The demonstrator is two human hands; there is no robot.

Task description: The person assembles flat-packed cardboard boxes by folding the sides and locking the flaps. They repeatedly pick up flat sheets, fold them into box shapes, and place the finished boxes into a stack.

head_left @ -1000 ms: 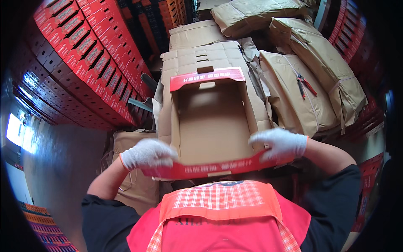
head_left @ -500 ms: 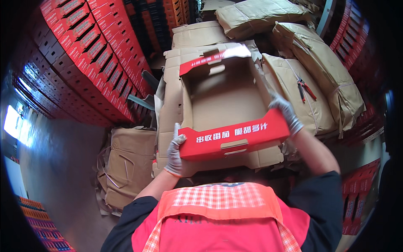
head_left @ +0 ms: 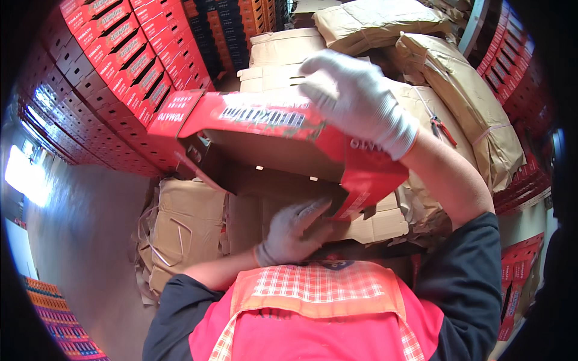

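Note:
A red printed cardboard box [head_left: 265, 117], with a brown inside, is tilted in front of me, its hollow toward me. My right hand [head_left: 364, 102], in a pale knit glove, is at its upper right wall. The fingers are curved and apart above the rim, and the thumb lies near the red face. Contact there is hard to make out. My left hand [head_left: 295, 231], gloved too, is under the box's lower edge, fingers stretched toward the right and slightly blurred. Beneath the box, flat brown cardboard blanks [head_left: 379, 225] lie in a stack, partly hidden.
Tall stacks of red boxes [head_left: 114, 54] rise on the left. Paper-wrapped bundles [head_left: 463, 102] lie at the right and far side, with red-handled pliers [head_left: 442, 129] on one. Another wrapped bundle [head_left: 186, 228] stands at the lower left, beside the grey floor [head_left: 96, 240].
The box has turned and tipped up, moving left, and a different red side shows. My right hand has risen to its upper wall. My left hand has left the corner and moved under it.

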